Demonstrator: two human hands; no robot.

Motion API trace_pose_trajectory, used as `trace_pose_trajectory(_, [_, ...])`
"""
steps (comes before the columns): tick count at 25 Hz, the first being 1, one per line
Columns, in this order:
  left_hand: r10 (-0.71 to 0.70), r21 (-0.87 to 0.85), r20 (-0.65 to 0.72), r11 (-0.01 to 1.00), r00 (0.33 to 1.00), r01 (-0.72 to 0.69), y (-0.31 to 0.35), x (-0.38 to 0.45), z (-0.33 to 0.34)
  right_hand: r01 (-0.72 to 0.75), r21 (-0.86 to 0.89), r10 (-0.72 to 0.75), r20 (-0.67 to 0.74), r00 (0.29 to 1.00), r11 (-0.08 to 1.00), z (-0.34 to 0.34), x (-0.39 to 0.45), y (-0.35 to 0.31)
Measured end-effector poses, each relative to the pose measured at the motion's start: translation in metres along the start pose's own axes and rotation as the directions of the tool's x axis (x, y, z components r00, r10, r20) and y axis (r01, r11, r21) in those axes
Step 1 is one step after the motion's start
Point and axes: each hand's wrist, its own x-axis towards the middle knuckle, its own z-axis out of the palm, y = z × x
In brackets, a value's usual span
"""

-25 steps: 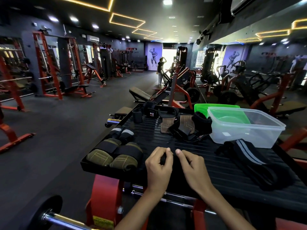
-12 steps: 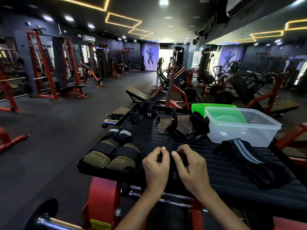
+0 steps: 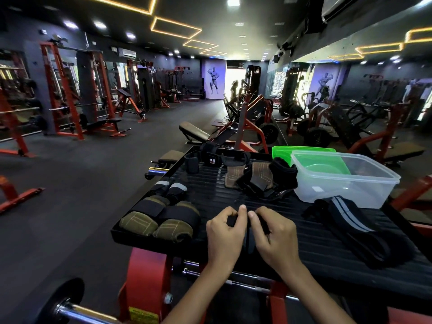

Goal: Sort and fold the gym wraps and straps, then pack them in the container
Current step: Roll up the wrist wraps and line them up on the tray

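My left hand [image 3: 224, 232] and my right hand [image 3: 274, 235] both grip a black strap [image 3: 249, 239] at the near edge of the black ribbed platform [image 3: 210, 190]; thumbs nearly touch above it. Two olive-and-black rolled wraps [image 3: 159, 220] lie at the near left, with a smaller grey-tipped pair [image 3: 169, 188] behind them. Brown leather grips with black straps [image 3: 254, 176] sit in the middle. A clear plastic container [image 3: 350, 181] stands at the right, empty. A long black strap with grey stripes [image 3: 350, 220] lies in front of it.
A green lid [image 3: 292, 150] lies behind the container. More black wrist wraps [image 3: 205, 157] sit at the platform's far edge. Red machine frame [image 3: 147, 272] and a chrome bar with a plate [image 3: 67, 307] are below left. Gym machines fill the room beyond.
The view shifted slightly. My hands stay at the platform's near edge, working the black strap, fingers closing tighter over it.
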Motion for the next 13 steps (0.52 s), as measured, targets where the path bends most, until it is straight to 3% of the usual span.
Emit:
trace_pose_trajectory(1, [0.02, -0.003, -0.004, 1.0, 1.0, -0.02, 0.002, -0.002, 0.001, -0.048, 0.021, 0.049, -0.019, 0.999, 0.999, 0.001, 0.002, 0.001])
trace_pose_trajectory(4, [0.302, 0.048, -0.055, 0.953, 0.952, -0.299, 0.002, -0.006, -0.002, -0.388, 0.243, 0.394, 0.026, 0.919, 0.889, 0.006, 0.007, -0.004])
trace_pose_trajectory(6, [0.347, 0.066, -0.077, 0.937, 0.935, -0.342, -0.006, -0.004, -0.002, -0.429, 0.295, 0.42, 0.096, 0.903, 0.854, 0.006, 0.001, -0.005])
trace_pose_trajectory(10, [-0.046, -0.112, -0.132, 0.993, 0.99, 0.031, 0.002, -0.004, 0.007, -0.193, 0.194, 0.19, 0.033, 0.981, 0.962, 0.004, -0.011, -0.007])
trace_pose_trajectory(13, [-0.106, -0.175, -0.108, 0.981, 0.989, 0.086, 0.01, -0.015, 0.012, -0.17, 0.259, 0.183, -0.025, 0.983, 0.951, 0.006, -0.008, -0.009])
